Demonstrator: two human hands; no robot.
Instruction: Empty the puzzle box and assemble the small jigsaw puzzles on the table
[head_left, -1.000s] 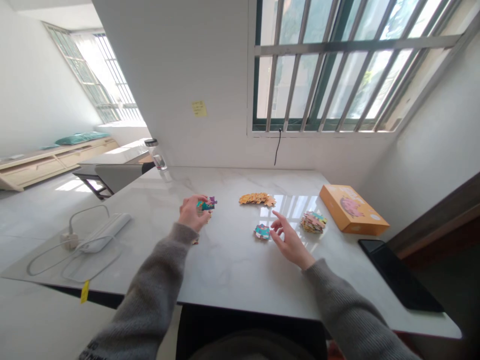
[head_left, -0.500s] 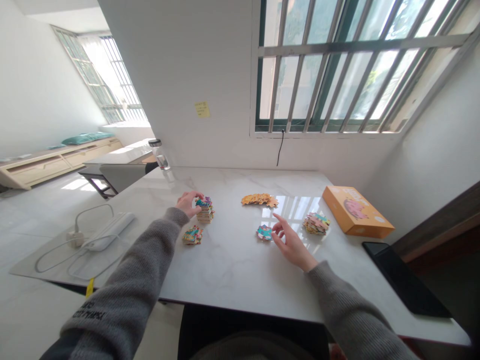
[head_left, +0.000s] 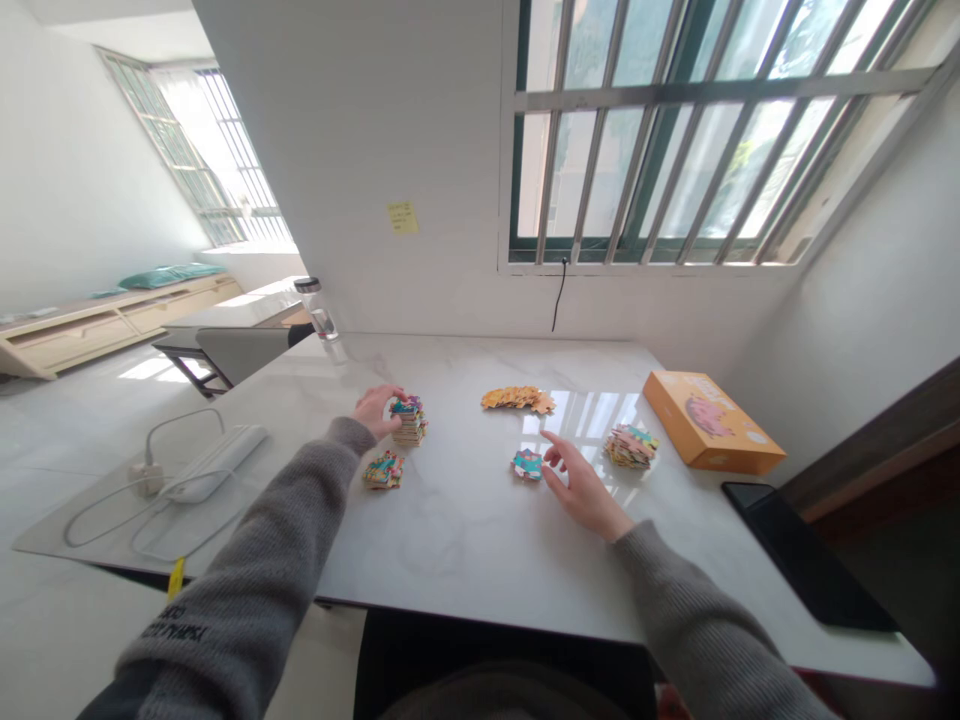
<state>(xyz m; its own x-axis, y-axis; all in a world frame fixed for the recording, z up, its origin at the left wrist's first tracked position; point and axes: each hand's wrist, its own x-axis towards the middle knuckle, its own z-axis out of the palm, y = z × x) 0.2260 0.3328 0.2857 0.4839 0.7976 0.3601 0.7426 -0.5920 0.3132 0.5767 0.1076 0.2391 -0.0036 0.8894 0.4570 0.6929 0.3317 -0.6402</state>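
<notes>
At the left of the table, my left hand (head_left: 376, 409) curls its thumb and fingers around the upper left side of a tall stack of puzzle pieces (head_left: 409, 425). A lower pile of colourful puzzle pieces (head_left: 384, 471) lies just in front of it. My right hand (head_left: 582, 488) hovers near the table with its fingers apart and nothing visible in them. Its fingertips are beside a small blue pile of puzzle pieces (head_left: 526, 464); whether they touch it I cannot tell. Further right sits another pile of puzzle pieces (head_left: 632, 446).
A row of orange puzzle pieces (head_left: 517, 399) lies fanned out towards the back. On the right are an orange box (head_left: 712, 425) and a black tablet-like device (head_left: 810, 555). A power strip (head_left: 217, 465) with cables and a clear bottle (head_left: 318, 310) are on the left.
Both hands stay almost where they were. The right hand's fingers have shifted very slightly beside the blue pile, and the whole view has moved a little.
</notes>
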